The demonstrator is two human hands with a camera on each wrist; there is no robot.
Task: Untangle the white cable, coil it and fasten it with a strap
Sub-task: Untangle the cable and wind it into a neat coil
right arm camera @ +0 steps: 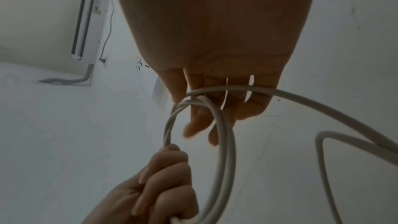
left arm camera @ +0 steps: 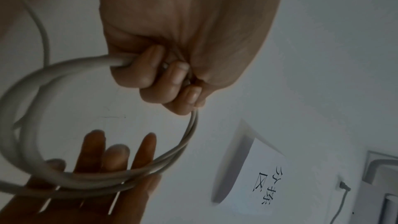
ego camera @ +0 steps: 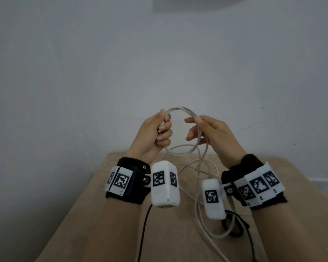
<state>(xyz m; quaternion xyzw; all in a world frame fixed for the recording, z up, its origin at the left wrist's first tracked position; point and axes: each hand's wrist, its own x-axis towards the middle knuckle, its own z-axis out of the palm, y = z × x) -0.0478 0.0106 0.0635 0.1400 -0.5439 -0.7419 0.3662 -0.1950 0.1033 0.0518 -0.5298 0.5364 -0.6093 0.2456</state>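
Both hands hold the white cable (ego camera: 178, 107) up above the tan table (ego camera: 112, 224), wound into a small coil of a few turns. My left hand (ego camera: 159, 129) grips the coil's left side in a fist (left arm camera: 163, 77). On the coil's right side is my right hand (ego camera: 206, 129), its fingers straight, and the turns lie across them (right arm camera: 215, 108). From the coil (right arm camera: 229, 142) the loose remainder hangs down and loops over the table. A black strap (ego camera: 233, 226) lies on the table under my right wrist, partly hidden by the wrist camera.
A plain pale wall stands right behind the table's far edge. A thin black lead (ego camera: 143, 233) hangs from my left wrist camera across the table. High on the wall are a paper sign (left arm camera: 254, 173) and an air conditioner (right arm camera: 86, 14).
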